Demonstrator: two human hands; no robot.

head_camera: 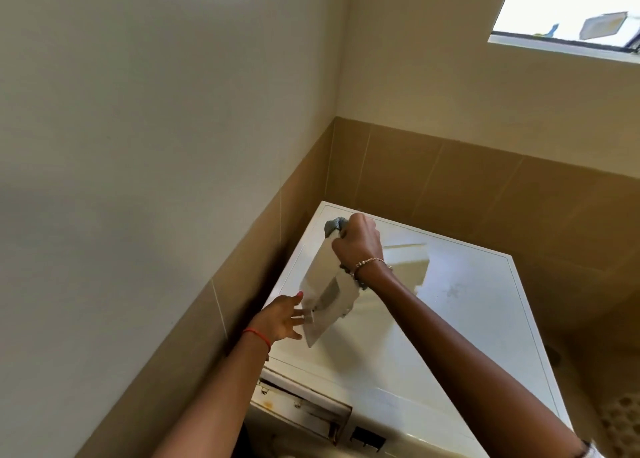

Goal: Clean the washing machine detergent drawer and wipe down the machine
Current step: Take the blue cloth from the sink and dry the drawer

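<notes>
The white detergent drawer (323,284) is out of the machine and held tilted above the top of the white washing machine (460,305). My left hand (282,320) grips its front panel at the lower end. My right hand (358,237) presses a grey cloth (333,224) against the drawer's far upper end; more of the cloth shows under my wrist. The empty drawer slot (304,407) gapes at the machine's front left, with dark grime and a rusty spot inside.
The machine stands in a corner, with brown tiled walls (485,187) close on the left and behind. A window (568,14) is high on the right. Tiled floor (620,419) shows to the machine's right.
</notes>
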